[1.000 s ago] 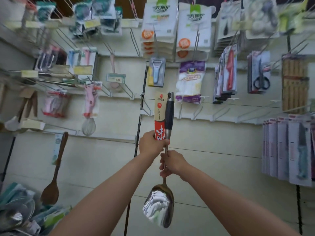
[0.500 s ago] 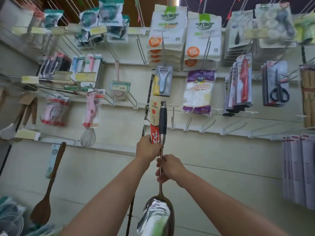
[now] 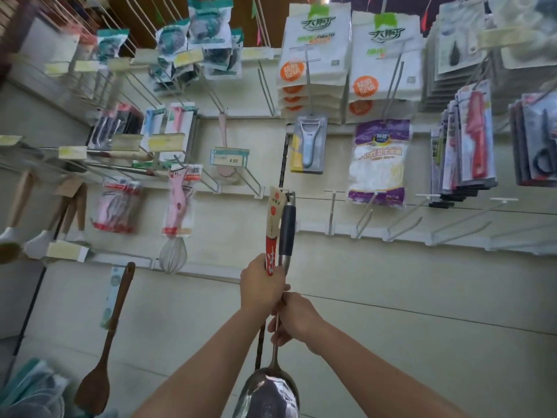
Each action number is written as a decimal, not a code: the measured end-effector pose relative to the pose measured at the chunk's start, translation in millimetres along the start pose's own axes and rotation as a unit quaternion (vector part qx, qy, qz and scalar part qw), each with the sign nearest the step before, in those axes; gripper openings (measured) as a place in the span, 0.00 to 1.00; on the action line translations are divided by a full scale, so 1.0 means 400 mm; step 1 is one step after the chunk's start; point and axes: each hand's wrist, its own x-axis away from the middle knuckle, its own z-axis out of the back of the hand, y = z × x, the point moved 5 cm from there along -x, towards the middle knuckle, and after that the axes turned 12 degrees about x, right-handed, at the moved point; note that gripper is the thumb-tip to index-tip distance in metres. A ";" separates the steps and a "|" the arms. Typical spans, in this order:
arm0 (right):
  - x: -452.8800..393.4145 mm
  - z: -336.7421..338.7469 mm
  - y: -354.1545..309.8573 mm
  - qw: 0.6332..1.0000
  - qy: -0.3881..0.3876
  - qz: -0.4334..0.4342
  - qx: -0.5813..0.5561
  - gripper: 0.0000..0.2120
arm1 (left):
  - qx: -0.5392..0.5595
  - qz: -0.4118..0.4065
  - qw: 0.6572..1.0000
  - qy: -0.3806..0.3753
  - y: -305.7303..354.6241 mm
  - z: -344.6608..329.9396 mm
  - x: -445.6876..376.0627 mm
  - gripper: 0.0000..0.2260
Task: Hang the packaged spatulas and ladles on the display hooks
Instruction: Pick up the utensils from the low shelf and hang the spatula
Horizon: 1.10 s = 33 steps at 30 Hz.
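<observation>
Your left hand (image 3: 262, 286) grips the steel spatula (image 3: 285, 236) where its red label card meets the shaft; your right hand (image 3: 297, 318) is curled round the shaft just below. The spatula stands upright before the display wall (image 3: 391, 297), black handle up, blade down.

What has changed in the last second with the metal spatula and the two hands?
The spatula was lifted higher, its handle top now near the row of empty hooks. The left hand and right hand kept the same grip on the handle.
</observation>
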 end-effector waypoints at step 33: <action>-0.051 0.013 0.014 0.996 0.085 -0.035 0.015 0.11 | -0.076 0.056 0.995 -0.020 -0.092 0.011 -0.025 0.09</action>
